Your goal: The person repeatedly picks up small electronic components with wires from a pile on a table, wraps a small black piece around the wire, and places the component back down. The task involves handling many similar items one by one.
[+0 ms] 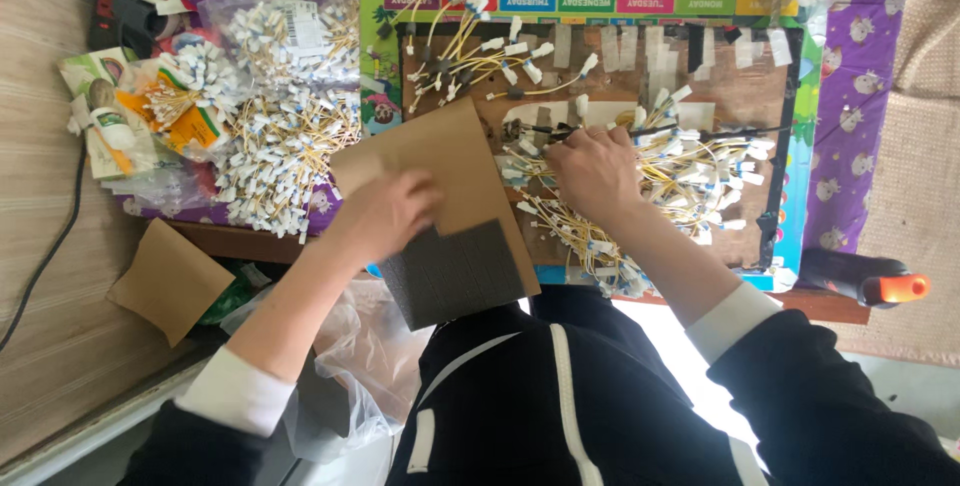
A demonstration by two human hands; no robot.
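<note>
Cardboard sheet (440, 161) perhaps over tagged wires (690, 161).

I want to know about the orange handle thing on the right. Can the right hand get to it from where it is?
Probably yes. The right hand rests on the yellow wire pile, and the orange-tipped black handle lies off to its side at the table's edge, with nothing covering it. The hand would just need to let go of the wires.

Purple tablecloth (880, 56) — woven floor mat (40, 276), daylight

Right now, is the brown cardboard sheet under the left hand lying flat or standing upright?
Lying flat. The cardboard sheet shows its broad face to the camera, and the left hand rests on top of it.
</note>
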